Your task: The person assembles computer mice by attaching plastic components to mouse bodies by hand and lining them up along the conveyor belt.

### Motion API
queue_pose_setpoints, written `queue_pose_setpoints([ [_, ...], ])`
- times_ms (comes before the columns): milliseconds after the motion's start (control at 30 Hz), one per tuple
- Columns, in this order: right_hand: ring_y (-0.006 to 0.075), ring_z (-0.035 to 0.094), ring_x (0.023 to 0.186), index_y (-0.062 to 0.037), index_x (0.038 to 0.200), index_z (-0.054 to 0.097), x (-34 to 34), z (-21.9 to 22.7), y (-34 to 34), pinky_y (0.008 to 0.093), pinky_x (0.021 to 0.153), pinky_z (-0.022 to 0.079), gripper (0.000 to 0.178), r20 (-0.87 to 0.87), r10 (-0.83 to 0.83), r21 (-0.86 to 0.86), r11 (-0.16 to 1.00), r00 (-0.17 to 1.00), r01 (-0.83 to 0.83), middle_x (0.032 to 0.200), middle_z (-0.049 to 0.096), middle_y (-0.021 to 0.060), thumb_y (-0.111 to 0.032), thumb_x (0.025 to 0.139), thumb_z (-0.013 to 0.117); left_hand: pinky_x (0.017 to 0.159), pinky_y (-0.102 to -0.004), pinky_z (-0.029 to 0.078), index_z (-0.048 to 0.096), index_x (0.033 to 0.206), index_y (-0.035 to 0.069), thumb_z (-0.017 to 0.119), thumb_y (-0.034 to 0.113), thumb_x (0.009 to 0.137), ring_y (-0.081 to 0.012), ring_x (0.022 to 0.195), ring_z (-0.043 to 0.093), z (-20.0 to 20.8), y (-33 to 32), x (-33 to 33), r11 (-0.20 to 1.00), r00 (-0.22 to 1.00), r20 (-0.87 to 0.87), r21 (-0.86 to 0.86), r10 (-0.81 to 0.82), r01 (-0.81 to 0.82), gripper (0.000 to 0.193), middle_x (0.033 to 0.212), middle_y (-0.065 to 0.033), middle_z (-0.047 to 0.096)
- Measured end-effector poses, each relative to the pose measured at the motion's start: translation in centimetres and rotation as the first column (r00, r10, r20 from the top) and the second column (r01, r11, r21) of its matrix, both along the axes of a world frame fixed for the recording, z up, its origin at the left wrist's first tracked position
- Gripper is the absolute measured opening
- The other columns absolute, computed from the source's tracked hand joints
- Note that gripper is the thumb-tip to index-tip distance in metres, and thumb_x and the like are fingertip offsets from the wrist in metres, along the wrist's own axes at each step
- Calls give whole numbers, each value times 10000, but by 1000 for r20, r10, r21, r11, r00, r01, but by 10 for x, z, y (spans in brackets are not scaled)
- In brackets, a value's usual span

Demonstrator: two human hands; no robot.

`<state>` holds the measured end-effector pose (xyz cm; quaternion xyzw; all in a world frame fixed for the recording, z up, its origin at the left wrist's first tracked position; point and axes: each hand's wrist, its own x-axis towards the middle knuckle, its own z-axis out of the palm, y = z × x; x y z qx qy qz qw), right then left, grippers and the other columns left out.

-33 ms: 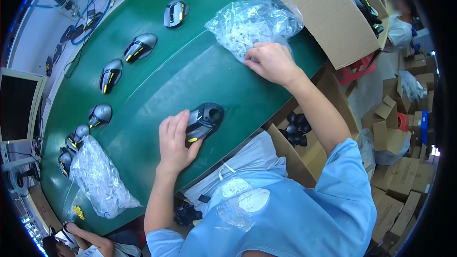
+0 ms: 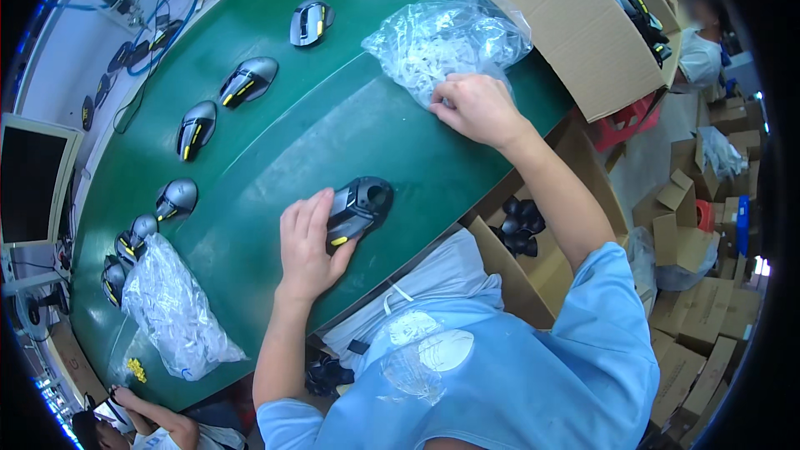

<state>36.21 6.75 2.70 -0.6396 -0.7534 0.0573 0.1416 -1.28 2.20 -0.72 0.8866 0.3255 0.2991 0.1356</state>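
My left hand is closed round the near left side of a dark grey computer mouse that rests on the green table. The mouse has a round dark hollow at its far end and a yellow strip on its side. At the near edge of a clear plastic bag full of small whitish pieces, my right hand has its fingers curled against the thumb. What lies between those fingertips is hidden.
Several similar mice, including one at the back, stand along the table. Another plastic bag lies front left beside small yellow pieces. A cardboard box stands far right; an open carton sits below the edge. Another person works lower left.
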Motion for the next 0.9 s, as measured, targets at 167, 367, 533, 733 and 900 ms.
queue_pose_setpoints([
  [167,318,736,928,-117,974,762,-15,0,-7,473,767,591,217,-23,-4,101,995,1000,6,941,732,78,-331,954,790,1059,-499,474,523,1546,-12,944,184,755,-406,1170,615,1,-2,0,997,998,-35,-63,44,-46,917,1385,-189,687],
  [367,324,716,881,-78,954,702,-12,-10,-7,468,749,566,214,-84,58,23,998,995,-56,934,714,94,-268,951,801,1054,-499,475,530,1547,0,942,176,759,-405,1164,612,-1,0,1,998,999,-8,-52,38,-38,907,1377,-187,687],
  [533,327,717,907,-67,983,700,-11,2,-33,457,776,565,176,-145,96,-5,995,985,-98,931,707,112,-225,969,778,1060,-496,472,536,1548,9,941,177,761,-403,1173,605,1,0,2,997,999,-12,-68,38,-38,901,1381,-183,684],
  [733,345,706,920,-56,1013,711,-12,-1,-34,453,804,566,137,-306,162,38,987,938,-158,976,710,120,-179,987,765,1071,-496,467,553,1538,10,938,186,766,-397,1185,603,2,0,1,996,999,-18,-77,45,-47,880,1388,-180,680],
  [900,312,708,867,-38,1055,717,-9,2,-37,417,776,564,132,-153,326,50,946,933,-322,964,721,125,-149,996,756,1087,-499,466,561,1531,12,910,197,775,-399,1197,604,3,1,2,995,999,-20,-93,42,-44,853,1394,-186,675],
])
